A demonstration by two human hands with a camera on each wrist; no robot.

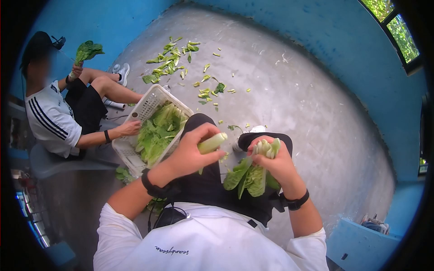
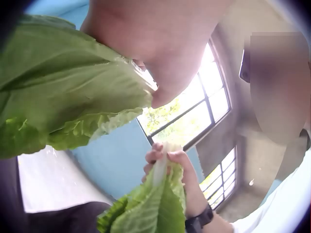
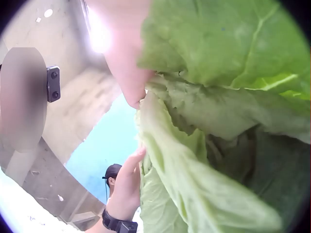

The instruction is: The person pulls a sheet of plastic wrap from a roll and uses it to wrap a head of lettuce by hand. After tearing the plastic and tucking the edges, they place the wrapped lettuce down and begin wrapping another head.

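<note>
In the head view my left hand (image 1: 192, 151) grips a leafy green head by its pale stem (image 1: 212, 142), the cut end pointing up and right. My right hand (image 1: 278, 163) holds a bunch of pale stems (image 1: 266, 148) with green leaves (image 1: 255, 180) hanging below, above my lap. The two hands are apart. Broad leaves (image 2: 63, 82) fill the upper left of the left wrist view, below my left hand (image 2: 146, 39). In the right wrist view, leaves (image 3: 194, 170) spread out from my right hand (image 3: 126, 63).
A white plastic basket (image 1: 156, 94) of leafy greens (image 1: 158, 135) stands at my left. Beyond it a seated person (image 1: 54, 117) holds a green bunch (image 1: 87, 53), the other hand at the basket. Loose leaves (image 1: 167, 63) lie on the grey floor. A blue box (image 1: 357, 244) stands at lower right.
</note>
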